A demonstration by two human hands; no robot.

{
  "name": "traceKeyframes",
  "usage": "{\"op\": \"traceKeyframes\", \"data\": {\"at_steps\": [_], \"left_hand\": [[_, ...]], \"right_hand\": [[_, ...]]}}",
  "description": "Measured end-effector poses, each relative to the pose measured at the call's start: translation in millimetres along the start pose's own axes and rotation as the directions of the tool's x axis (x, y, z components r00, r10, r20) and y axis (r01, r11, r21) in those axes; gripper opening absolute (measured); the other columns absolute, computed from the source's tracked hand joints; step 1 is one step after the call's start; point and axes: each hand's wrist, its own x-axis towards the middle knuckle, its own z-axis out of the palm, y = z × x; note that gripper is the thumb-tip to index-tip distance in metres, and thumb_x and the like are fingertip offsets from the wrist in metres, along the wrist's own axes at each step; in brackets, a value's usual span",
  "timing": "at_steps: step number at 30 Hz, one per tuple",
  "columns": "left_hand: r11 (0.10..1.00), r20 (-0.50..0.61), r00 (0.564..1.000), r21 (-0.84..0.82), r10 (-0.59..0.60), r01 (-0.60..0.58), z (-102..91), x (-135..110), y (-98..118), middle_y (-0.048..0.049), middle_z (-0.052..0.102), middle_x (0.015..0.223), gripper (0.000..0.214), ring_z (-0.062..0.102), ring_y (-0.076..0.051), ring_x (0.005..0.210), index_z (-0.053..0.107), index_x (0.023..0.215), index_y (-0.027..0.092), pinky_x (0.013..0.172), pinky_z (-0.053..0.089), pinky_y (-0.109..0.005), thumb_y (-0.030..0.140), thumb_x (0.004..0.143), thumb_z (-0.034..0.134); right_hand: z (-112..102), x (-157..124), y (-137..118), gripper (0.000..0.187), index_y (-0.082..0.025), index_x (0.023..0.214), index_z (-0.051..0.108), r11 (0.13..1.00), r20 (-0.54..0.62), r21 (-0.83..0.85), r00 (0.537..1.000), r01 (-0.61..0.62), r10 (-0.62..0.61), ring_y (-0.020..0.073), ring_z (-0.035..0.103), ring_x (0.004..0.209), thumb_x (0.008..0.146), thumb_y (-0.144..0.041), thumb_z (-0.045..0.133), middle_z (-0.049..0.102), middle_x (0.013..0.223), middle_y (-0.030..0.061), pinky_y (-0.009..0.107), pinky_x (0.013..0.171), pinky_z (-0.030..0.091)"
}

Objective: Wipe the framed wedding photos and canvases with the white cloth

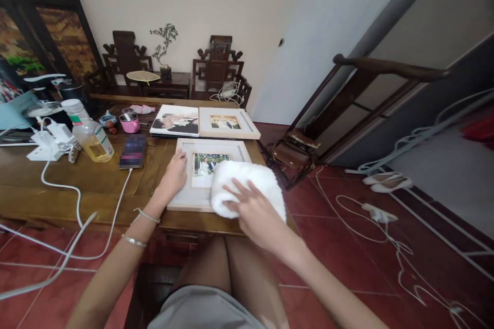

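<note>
A person's left hand (177, 172) grips the left edge of a wedding photo frame (200, 168) near the wooden table's (98, 182) front edge while the splayed right hand (252, 209) presses a fluffy white towel (266, 181), whose hard rubbing could push it off.

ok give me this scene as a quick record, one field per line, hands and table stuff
left grip: at the left edge of the near picture frame
right grip: on a white cloth
cloth position: over the frame's lower right part
behind the frame: second picture frame, picture panel to its left
left of the frame: phone with cable plugged in, pink cup, bottle of yellowish liquid
surface: wooden table
</note>
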Motion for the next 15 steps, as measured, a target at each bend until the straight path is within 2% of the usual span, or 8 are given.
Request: {"op": "traceKeyframes", "data": {"at_steps": [4, 7, 9, 11, 13, 15], "left_hand": [[0.999, 0.002, 1.000, -0.033, 0.021, -0.021, 1.8, -0.5, -5.9, -0.0158, 0.054, 0.135, 0.051, 0.035, -0.026, 0.139, 0.059, 0.120, 0.011, 0.114, 0.033, -0.048, -0.002, 0.075, 0.036], [0.998, 0.012, 0.999, -0.046, 0.043, -0.043, 1.1, 0.1, -8.8, -0.0151, 0.053, 0.136, 0.051, 0.034, -0.025, 0.139, 0.058, 0.120, 0.012, 0.113, 0.034, -0.048, -0.003, 0.076, 0.036], [0.999, 0.029, 0.999, -0.039, 0.039, -0.038, 1.2, 0.2, -9.4, -0.0157, 0.052, 0.136, 0.052, 0.033, -0.025, 0.140, 0.058, 0.118, 0.011, 0.113, 0.034, -0.048, -0.004, 0.075, 0.036], [0.999, 0.046, 0.999, -0.034, 0.027, -0.025, 2.0, -0.6, -9.3, -0.0171, 0.050, 0.138, 0.052, 0.030, -0.025, 0.141, 0.058, 0.118, 0.009, 0.113, 0.033, -0.048, -0.006, 0.073, 0.036], [0.999, 0.054, 0.998, -0.035, 0.025, -0.023, 3.4, -2.1, -9.1, -0.0168, 0.048, 0.139, 0.054, 0.028, -0.025, 0.142, 0.057, 0.119, 0.010, 0.114, 0.032, -0.049, -0.006, 0.072, 0.036], [0.999, 0.054, 0.998, -0.040, 0.033, -0.031, 4.5, -3.2, -9.3, -0.0150, 0.048, 0.140, 0.055, 0.026, -0.024, 0.143, 0.056, 0.120, 0.013, 0.114, 0.031, -0.049, -0.006, 0.072, 0.037]], "right_hand": [[6.2, 31.9, -29.3, 0.057, -0.018, 0.116, 0.068, 0.986, -0.072, 0.102, 0.990, 0.129, -0.122, 0.0321, 0.029, 0.140, 0.067, 0.000, 0.046, 0.050, 0.142, 0.0092, 0.055, 0.114, 0.020], [6.7, 30.8, -32.2, 0.058, -0.018, 0.116, 0.068, 0.982, -0.092, 0.132, 0.988, 0.132, -0.121, 0.0310, 0.028, 0.140, 0.065, 0.001, 0.045, 0.050, 0.142, 0.0086, 0.055, 0.114, 0.018], [2.9, 16.1, -19.9, 0.062, -0.018, 0.116, 0.068, 0.988, -0.068, 0.126, 0.994, 0.093, -0.085, 0.0309, 0.029, 0.140, 0.062, 0.002, 0.044, 0.051, 0.141, 0.0087, 0.055, 0.114, 0.018], [-3.6, -3.9, 3.4, 0.064, -0.019, 0.112, 0.069, 0.995, -0.030, 0.100, 0.999, 0.029, -0.027, 0.0295, 0.033, 0.138, 0.059, 0.004, 0.042, 0.054, 0.138, 0.0090, 0.053, 0.113, 0.022], [-11.3, -20.4, 34.6, 0.063, -0.020, 0.108, 0.069, 0.995, -0.023, 0.077, 0.998, -0.055, 0.057, 0.0272, 0.045, 0.131, 0.059, 0.005, 0.040, 0.060, 0.131, 0.0094, 0.048, 0.109, 0.032], [-17.9, -25.5, 67.7, 0.058, -0.019, 0.107, 0.067, 0.984, -0.089, 0.047, 0.980, -0.174, 0.178, 0.0268, 0.056, 0.118, 0.062, 0.005, 0.039, 0.064, 0.123, 0.0110, 0.043, 0.100, 0.043]]}}
